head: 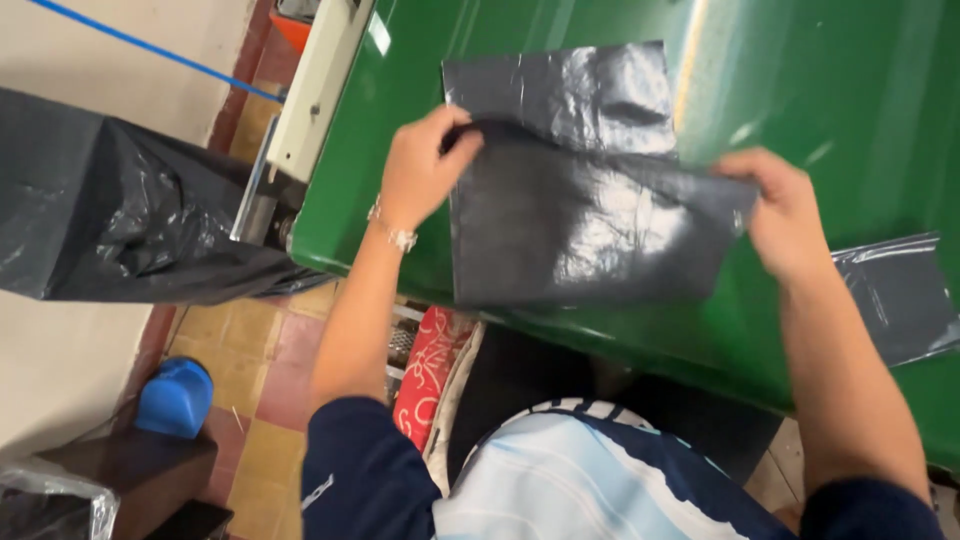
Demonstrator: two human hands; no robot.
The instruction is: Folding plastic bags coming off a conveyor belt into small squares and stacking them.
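A black plastic bag (580,230) is lifted off a glossy green table (830,90). My left hand (420,170) pinches its upper left corner. My right hand (785,215) grips its right edge. The bag hangs between both hands, tilted toward me. Under it, a flat stack of black plastic bags (570,95) lies on the table.
Another black bag (900,295) lies on the table at the right. A wide black plastic sheet (120,210) runs in from the left to a cream-coloured machine (315,90). A red patterned cushion (430,375) and a blue object (175,395) are below, over a tiled floor.
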